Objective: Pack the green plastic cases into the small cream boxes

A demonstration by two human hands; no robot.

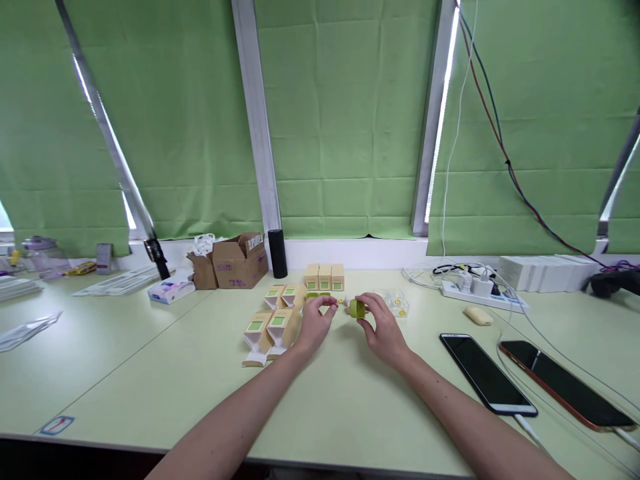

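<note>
My right hand [383,330] grips a small green, cup-like container [357,309] between thumb and fingers, tilted on its side just above the table. Close by on its left is my left hand [317,323], thumb and fingertips pinched together; whatever is in them is too small to make out. Beside my left hand stand several tan cartons [256,328] with green labels, their flaps open. Three more tan boxes [325,276] are lined up behind, with green pieces in front partly hidden by my left hand. Clear plastic pieces with yellow spots [399,303] lie beyond my right hand.
At the right lie two phones [487,372] [565,383] on charging cables, a cream case [479,315] and a power strip [483,297]. Cardboard boxes [240,263] and a black cylinder [277,253] stand at the back left, near a tissue pack [171,289].
</note>
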